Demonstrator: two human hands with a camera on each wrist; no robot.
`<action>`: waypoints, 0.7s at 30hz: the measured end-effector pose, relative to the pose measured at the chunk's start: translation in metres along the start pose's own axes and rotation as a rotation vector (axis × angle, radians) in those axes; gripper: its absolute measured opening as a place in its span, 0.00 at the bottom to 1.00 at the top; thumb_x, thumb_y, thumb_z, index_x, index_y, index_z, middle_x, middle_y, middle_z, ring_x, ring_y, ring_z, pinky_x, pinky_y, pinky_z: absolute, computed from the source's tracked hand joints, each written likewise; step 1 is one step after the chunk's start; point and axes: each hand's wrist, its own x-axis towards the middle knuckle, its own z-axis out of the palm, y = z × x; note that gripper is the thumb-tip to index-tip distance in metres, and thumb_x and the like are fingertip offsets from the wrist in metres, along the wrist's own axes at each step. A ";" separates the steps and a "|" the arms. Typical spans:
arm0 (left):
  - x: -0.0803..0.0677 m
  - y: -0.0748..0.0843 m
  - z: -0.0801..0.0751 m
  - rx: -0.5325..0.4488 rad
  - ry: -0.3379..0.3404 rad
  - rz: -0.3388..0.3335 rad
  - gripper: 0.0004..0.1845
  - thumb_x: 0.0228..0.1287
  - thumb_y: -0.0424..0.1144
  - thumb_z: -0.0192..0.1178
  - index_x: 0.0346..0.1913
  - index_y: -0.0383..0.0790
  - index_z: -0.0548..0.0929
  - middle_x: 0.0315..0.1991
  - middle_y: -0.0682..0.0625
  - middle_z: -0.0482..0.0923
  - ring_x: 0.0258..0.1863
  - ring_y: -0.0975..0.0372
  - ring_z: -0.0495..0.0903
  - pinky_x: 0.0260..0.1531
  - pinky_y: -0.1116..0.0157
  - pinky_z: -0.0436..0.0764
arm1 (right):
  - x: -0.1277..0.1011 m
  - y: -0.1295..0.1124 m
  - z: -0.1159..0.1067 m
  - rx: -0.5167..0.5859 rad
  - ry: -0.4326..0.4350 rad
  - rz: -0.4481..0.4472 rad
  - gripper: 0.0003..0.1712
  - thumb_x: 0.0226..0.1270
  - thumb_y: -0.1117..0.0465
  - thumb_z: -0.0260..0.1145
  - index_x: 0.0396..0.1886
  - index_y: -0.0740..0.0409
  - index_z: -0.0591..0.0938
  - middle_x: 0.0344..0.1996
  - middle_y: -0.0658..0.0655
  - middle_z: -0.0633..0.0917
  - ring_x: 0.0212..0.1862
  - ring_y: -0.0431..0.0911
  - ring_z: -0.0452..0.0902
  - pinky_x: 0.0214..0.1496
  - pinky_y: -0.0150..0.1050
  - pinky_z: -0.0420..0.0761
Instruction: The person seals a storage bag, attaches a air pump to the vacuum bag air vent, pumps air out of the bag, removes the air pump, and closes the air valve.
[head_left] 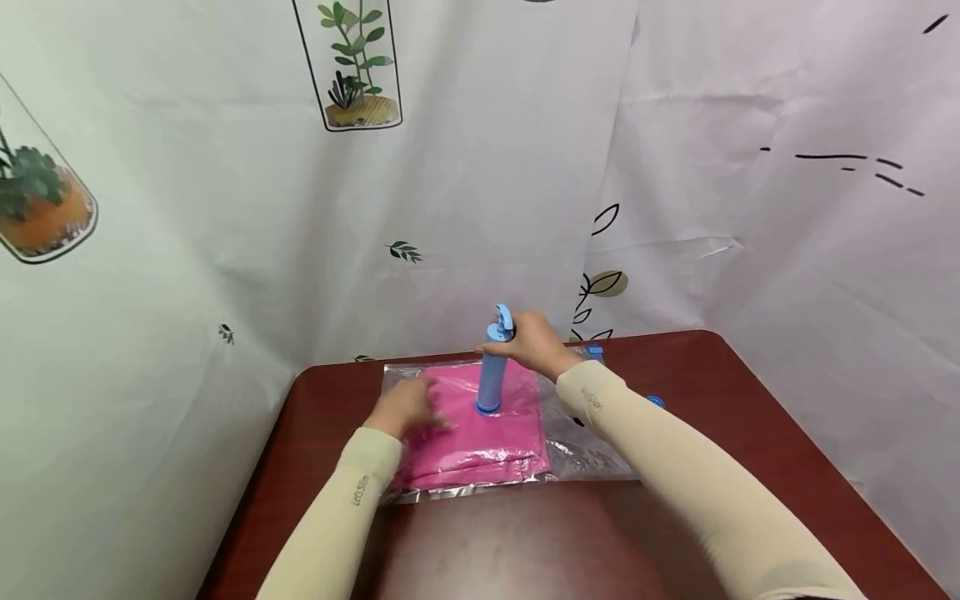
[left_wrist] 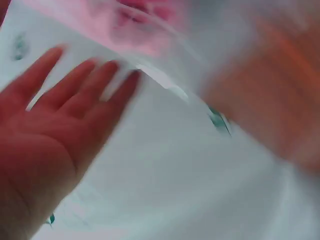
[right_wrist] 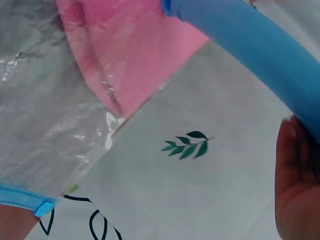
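A blue hand pump [head_left: 491, 379] stands nearly upright on a clear plastic storage bag [head_left: 573, 429] with folded pink cloth [head_left: 480, 442] inside. My right hand [head_left: 534, 343] grips the pump near its top, just under the handle. In the right wrist view the pump [right_wrist: 250, 45] slants across the upper right, with part of the right hand [right_wrist: 297, 185] against it. My left hand [head_left: 405, 408], blurred, is over the left part of the bag. The left wrist view shows this left hand [left_wrist: 65, 120] with fingers extended and apart, holding nothing.
The bag lies on a dark red table [head_left: 525, 542] that meets printed white curtains [head_left: 480, 192] at the back and sides. A blue zip slider [head_left: 595, 350] sits at the bag's far right corner. Beside the right forearm shows a round blue cap [head_left: 656, 402].
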 end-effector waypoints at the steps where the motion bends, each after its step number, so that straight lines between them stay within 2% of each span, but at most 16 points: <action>1: 0.004 0.009 0.005 -0.095 0.024 0.028 0.42 0.57 0.46 0.90 0.71 0.35 0.85 0.60 0.35 0.91 0.56 0.44 0.90 0.64 0.41 0.89 | -0.001 0.001 -0.002 0.018 -0.029 -0.002 0.26 0.69 0.49 0.86 0.58 0.58 0.91 0.50 0.60 0.96 0.53 0.52 0.92 0.59 0.50 0.92; 3: 0.010 0.027 0.019 -0.283 0.074 0.094 0.47 0.60 0.45 0.88 0.80 0.36 0.79 0.69 0.33 0.87 0.65 0.40 0.89 0.69 0.42 0.88 | -0.004 0.003 -0.006 0.059 -0.110 -0.014 0.33 0.70 0.52 0.86 0.69 0.59 0.87 0.62 0.61 0.94 0.63 0.56 0.91 0.67 0.53 0.90; 5: 0.015 0.042 0.035 -0.434 0.125 0.133 0.44 0.62 0.44 0.87 0.78 0.36 0.80 0.72 0.33 0.85 0.70 0.39 0.87 0.68 0.43 0.89 | -0.005 0.004 -0.010 0.131 -0.210 -0.039 0.39 0.73 0.58 0.84 0.79 0.61 0.81 0.73 0.64 0.88 0.73 0.61 0.85 0.76 0.56 0.86; 7: 0.016 0.054 0.047 -0.529 0.187 0.141 0.40 0.63 0.43 0.87 0.75 0.36 0.83 0.70 0.35 0.87 0.69 0.39 0.88 0.66 0.45 0.91 | -0.006 0.005 -0.014 0.230 -0.306 -0.034 0.42 0.75 0.64 0.80 0.84 0.62 0.75 0.81 0.65 0.81 0.81 0.63 0.78 0.83 0.58 0.80; 11: 0.017 0.069 0.059 -0.551 0.320 0.150 0.29 0.61 0.41 0.87 0.63 0.36 0.88 0.57 0.36 0.94 0.58 0.42 0.94 0.58 0.46 0.94 | -0.004 0.007 -0.021 0.372 -0.424 0.017 0.38 0.77 0.71 0.75 0.84 0.65 0.75 0.83 0.68 0.77 0.86 0.63 0.71 0.87 0.58 0.75; 14: 0.017 0.073 0.062 -0.521 0.345 0.161 0.25 0.64 0.40 0.86 0.60 0.35 0.89 0.53 0.37 0.94 0.55 0.44 0.95 0.55 0.47 0.94 | -0.002 0.011 -0.026 0.405 -0.459 0.045 0.38 0.76 0.73 0.73 0.83 0.66 0.75 0.82 0.69 0.78 0.85 0.63 0.73 0.86 0.57 0.76; 18: 0.019 0.073 0.062 -0.512 0.324 0.187 0.24 0.70 0.40 0.82 0.64 0.35 0.89 0.57 0.35 0.94 0.59 0.43 0.94 0.60 0.46 0.93 | 0.001 0.015 -0.031 0.377 -0.441 0.039 0.36 0.76 0.73 0.74 0.81 0.66 0.77 0.79 0.68 0.82 0.79 0.60 0.81 0.78 0.50 0.85; 19: 0.019 0.072 0.060 -0.510 0.305 0.202 0.24 0.71 0.40 0.80 0.65 0.35 0.89 0.59 0.34 0.93 0.60 0.42 0.93 0.62 0.45 0.92 | 0.002 0.015 -0.032 0.363 -0.428 0.036 0.35 0.76 0.72 0.74 0.80 0.66 0.78 0.77 0.68 0.83 0.75 0.57 0.84 0.75 0.46 0.87; 21: 0.020 0.064 0.051 -0.481 0.225 0.212 0.28 0.72 0.41 0.80 0.71 0.36 0.87 0.65 0.34 0.91 0.66 0.41 0.90 0.68 0.44 0.89 | 0.003 0.015 -0.032 0.332 -0.410 0.028 0.34 0.75 0.71 0.76 0.79 0.66 0.80 0.75 0.67 0.86 0.68 0.51 0.88 0.68 0.40 0.90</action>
